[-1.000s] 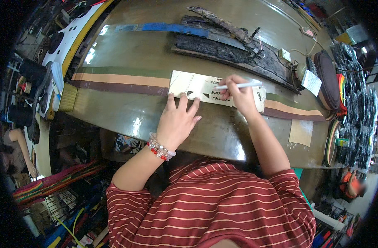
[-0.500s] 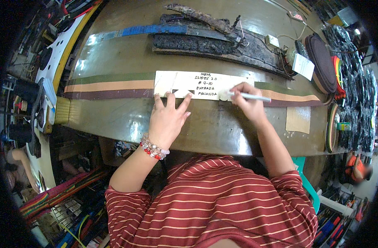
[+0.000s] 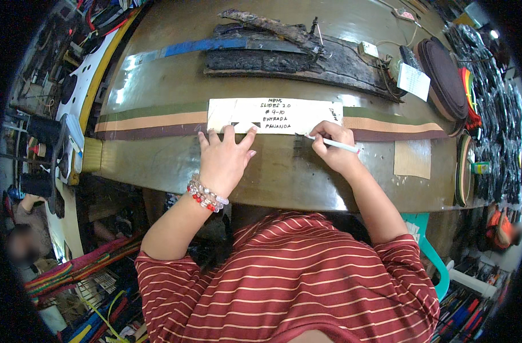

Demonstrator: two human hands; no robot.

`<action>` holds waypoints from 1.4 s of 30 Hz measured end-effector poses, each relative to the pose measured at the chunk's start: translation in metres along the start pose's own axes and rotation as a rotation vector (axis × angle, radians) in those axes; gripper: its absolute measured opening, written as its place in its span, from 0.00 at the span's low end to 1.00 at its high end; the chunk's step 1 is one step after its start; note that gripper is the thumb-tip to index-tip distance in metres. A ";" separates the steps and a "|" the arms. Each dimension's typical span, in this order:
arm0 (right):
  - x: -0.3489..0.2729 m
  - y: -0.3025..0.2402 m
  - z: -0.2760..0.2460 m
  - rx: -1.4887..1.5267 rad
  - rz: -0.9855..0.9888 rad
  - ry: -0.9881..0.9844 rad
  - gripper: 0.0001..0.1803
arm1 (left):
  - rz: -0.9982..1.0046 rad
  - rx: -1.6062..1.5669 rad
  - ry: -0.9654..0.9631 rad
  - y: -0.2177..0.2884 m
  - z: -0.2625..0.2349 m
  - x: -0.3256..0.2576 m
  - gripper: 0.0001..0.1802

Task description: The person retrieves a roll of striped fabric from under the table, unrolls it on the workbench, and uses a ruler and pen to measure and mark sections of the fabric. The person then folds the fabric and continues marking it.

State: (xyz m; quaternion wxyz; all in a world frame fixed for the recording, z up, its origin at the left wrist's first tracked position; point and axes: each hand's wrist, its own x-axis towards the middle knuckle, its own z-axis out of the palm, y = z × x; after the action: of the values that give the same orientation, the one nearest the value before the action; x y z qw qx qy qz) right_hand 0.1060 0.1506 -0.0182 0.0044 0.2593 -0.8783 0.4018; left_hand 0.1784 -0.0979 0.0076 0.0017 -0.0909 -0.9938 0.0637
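The left hand (image 3: 225,153), fingers spread, rests on the white template (image 3: 275,115) over the striped strap (image 3: 152,118); the right hand (image 3: 336,134) pinches a white pen (image 3: 344,146) at the template's lower edge. Marking appears under way; completed marks cannot be confirmed.

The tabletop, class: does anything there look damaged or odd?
Yes: beyond the striped strap, the long board looks blackened and rough, perhaps charred, unlike the smooth tabletop; a crooked, bark-like piece lies aslant across the board.
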 end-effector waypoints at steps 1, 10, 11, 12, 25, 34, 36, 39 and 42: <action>0.000 0.002 -0.001 0.082 0.115 0.028 0.05 | 0.024 0.032 -0.021 -0.002 -0.005 0.003 0.22; 0.004 -0.004 0.007 0.151 0.096 0.104 0.05 | 0.255 -0.423 0.068 0.074 -0.009 0.069 0.25; 0.007 0.002 -0.003 0.361 0.187 0.038 0.06 | 0.235 -0.378 0.119 0.081 -0.004 0.071 0.26; 0.010 0.011 -0.013 0.553 0.324 -0.032 0.06 | 0.226 -0.353 0.117 0.088 0.000 0.073 0.27; -0.009 0.042 -0.034 -0.146 0.024 0.308 0.05 | 0.169 0.044 0.095 0.119 0.011 0.075 0.32; -0.026 0.046 -0.031 0.206 0.183 0.223 0.04 | 0.242 -0.285 0.203 0.088 0.008 0.086 0.21; -0.025 0.047 -0.024 0.142 0.135 0.279 0.04 | 0.253 -0.321 0.209 0.070 0.013 0.087 0.19; -0.027 0.045 -0.020 0.098 0.194 0.244 0.04 | 0.315 -0.429 0.219 0.060 0.022 0.091 0.21; -0.028 0.045 -0.023 0.125 0.184 0.153 0.03 | 0.282 -0.423 0.280 0.064 0.026 0.101 0.22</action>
State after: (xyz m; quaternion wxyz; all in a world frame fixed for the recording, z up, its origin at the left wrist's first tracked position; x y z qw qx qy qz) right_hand 0.1048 0.2037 -0.0406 0.0184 0.1459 -0.8687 0.4730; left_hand 0.0906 -0.0206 -0.0275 0.1110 -0.2346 -0.9526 -0.1586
